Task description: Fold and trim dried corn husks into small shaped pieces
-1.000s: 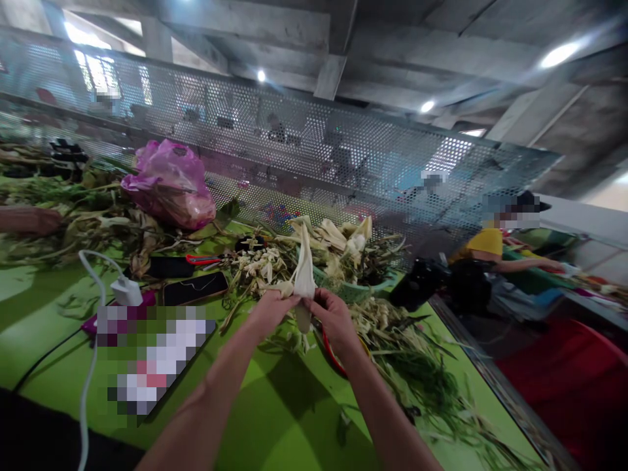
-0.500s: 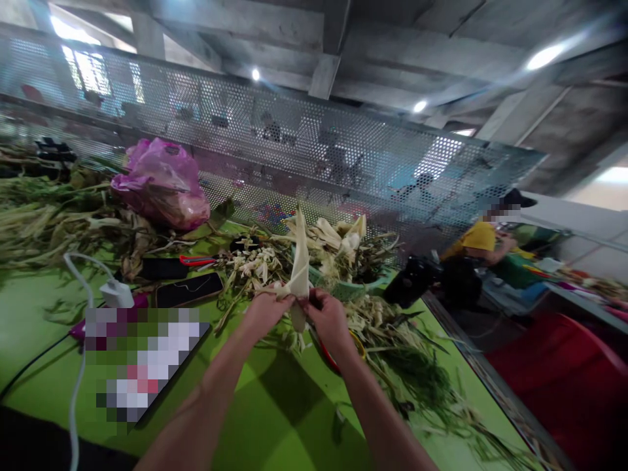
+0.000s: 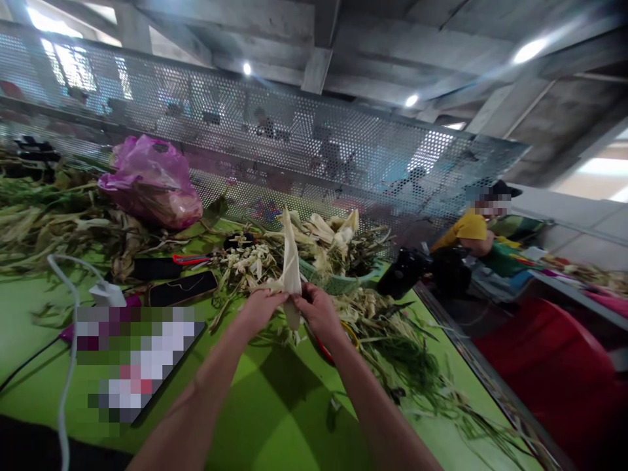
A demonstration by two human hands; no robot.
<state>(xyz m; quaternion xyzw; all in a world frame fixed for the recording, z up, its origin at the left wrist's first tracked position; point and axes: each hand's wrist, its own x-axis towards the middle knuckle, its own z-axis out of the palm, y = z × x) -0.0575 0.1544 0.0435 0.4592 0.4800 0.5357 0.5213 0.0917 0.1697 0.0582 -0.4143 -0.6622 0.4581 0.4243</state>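
Observation:
Between my two hands a pale corn husk (image 3: 291,261) stands upright, its pointed tip toward the mesh screen. My left hand (image 3: 262,306) pinches it low down on the left, where a strip of husk lies crosswise. On the right side, my right hand (image 3: 318,311) is closed on the husk's lower part, thumb and fingers pressed together. Behind the hands sits a green basket (image 3: 338,282) heaped with dried husks. A pile of small pale husk pieces (image 3: 250,261) lies beyond my left hand. Under my right wrist, a red and yellow ring-shaped thing (image 3: 351,335) is partly hidden.
A purple plastic bag (image 3: 152,183), dry leaves (image 3: 44,222), a phone (image 3: 182,289) and a red-handled cutter (image 3: 190,260) are on the green table (image 3: 275,418). A white cable (image 3: 66,366) runs at left. Husk scraps (image 3: 407,347) spread rightward. A perforated screen (image 3: 235,137) stands behind; a person (image 3: 471,229) sits at right.
The view has shifted slightly, so everything appears a little further left. Both hands keep hold of the husk, which leans slightly differently; my right fingers sit closer against it.

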